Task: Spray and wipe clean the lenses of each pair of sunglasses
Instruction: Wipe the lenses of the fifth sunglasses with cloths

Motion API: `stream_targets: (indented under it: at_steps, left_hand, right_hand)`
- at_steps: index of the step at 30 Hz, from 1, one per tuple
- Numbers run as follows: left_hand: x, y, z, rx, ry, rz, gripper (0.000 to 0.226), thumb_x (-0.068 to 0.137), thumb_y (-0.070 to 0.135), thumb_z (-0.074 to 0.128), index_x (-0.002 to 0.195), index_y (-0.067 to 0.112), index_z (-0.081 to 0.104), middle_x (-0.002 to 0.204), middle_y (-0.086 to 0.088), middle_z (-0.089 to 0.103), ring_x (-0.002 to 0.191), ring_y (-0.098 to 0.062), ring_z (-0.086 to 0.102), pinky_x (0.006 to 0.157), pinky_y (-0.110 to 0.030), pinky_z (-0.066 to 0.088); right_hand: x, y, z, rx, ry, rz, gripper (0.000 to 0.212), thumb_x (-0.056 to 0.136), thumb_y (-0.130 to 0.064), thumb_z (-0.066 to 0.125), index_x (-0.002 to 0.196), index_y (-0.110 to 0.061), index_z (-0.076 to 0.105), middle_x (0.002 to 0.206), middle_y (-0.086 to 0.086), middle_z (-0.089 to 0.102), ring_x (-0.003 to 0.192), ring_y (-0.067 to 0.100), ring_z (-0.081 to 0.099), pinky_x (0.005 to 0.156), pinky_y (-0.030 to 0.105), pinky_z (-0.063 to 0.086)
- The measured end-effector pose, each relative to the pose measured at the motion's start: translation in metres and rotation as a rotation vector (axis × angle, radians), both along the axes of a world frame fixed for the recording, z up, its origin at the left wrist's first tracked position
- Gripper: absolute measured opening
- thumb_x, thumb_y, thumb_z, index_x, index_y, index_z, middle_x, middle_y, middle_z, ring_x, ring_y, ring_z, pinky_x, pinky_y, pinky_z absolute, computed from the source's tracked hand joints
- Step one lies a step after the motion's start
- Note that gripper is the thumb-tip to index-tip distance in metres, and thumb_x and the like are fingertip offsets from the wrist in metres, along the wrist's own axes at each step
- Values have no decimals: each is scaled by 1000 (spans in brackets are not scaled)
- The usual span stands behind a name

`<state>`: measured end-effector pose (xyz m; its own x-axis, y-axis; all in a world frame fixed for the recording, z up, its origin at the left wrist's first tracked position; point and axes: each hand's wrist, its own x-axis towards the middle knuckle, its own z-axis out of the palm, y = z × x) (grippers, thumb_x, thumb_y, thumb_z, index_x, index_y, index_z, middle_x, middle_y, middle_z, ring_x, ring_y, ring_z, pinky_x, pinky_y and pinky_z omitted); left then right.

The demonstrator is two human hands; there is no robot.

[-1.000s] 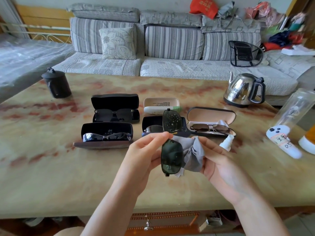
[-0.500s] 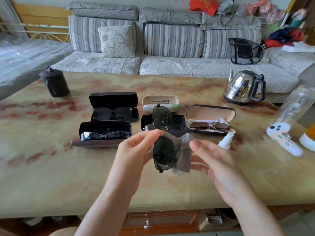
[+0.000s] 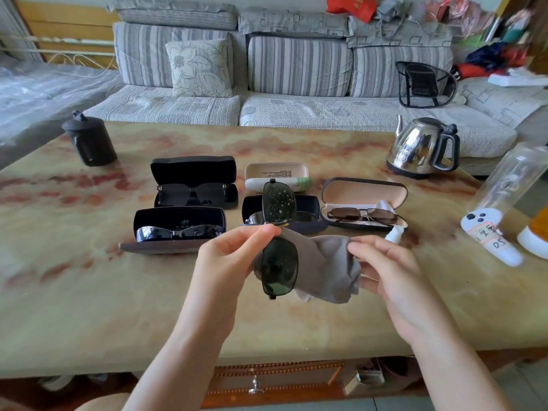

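A: Where is the pair being cleaned?
B: The sunglasses [image 3: 278, 262] are in the air above the table [image 3: 89, 292], near its front edge. They are turned on end, so one lens sits above the other. The upper lens is speckled with droplets, and the lower one looks mostly clear.
A: Who has hold of them?
B: The left hand [image 3: 234, 256]. Its thumb and fingertips pinch the frame at the bridge, between the two lenses, and the other fingers are curled in behind.
A: And the right hand?
B: The right hand [image 3: 394, 271] grips a grey cloth [image 3: 329, 268]. Thumb and forefinger pinch its top edge, and the other fingers are curled under it. The cloth hangs just behind the lower lens; whether it touches the lens I cannot tell.
A: What lies on the table?
B: Behind the hands, an open black case [image 3: 192, 170] at the back left holds a dark pair [image 3: 192, 194]. In front of it a wraparound pair [image 3: 178, 232] sits in its own case. On the right, a brown-lensed pair [image 3: 361, 215] lies in a beige-lined case [image 3: 364, 189]. A small white spray bottle [image 3: 396, 234] shows just beside that case, just beyond the right hand.
A: Anything further off?
B: A steel kettle [image 3: 421, 146] at the back right, a black lidded mug [image 3: 90, 140] at the back left, and a striped sofa [image 3: 296, 66] beyond the table.
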<state>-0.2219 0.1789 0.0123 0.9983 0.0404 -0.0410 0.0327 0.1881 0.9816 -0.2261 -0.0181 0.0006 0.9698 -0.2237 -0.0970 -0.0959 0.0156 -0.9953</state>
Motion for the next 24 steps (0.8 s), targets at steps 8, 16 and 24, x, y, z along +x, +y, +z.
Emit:
stream_targets:
  at_steps: [8, 16, 24]
  left_hand:
    - [1, -1, -3, 0, 7, -3, 37, 65, 44, 68, 88, 18, 79, 90, 1, 75, 96, -14, 66, 87, -36, 51]
    - [1, -5, -6, 3, 22, -20, 23, 76, 30, 71, 86, 11, 78, 81, 4, 74, 80, -8, 66, 75, -32, 53]
    - [-3, -14, -10, -45, 11, -1, 20, 84, 24, 65, 90, 9, 76, 72, -12, 69, 67, -20, 59, 61, -32, 48]
  right_hand:
    - [-2, 9, 0, -12, -37, 10, 15, 92, -14, 60, 81, -11, 70, 71, 4, 64, 67, 16, 56, 59, 32, 45]
    - [-9, 23, 8, -1, -251, 0, 9, 89, -14, 65, 83, -14, 72, 73, 5, 64, 71, 11, 56, 67, 22, 43]
    - [-28, 57, 11, -146, -366, 259, 22, 94, -24, 54, 95, -15, 73, 66, 0, 69, 58, 11, 66, 53, 21, 51]
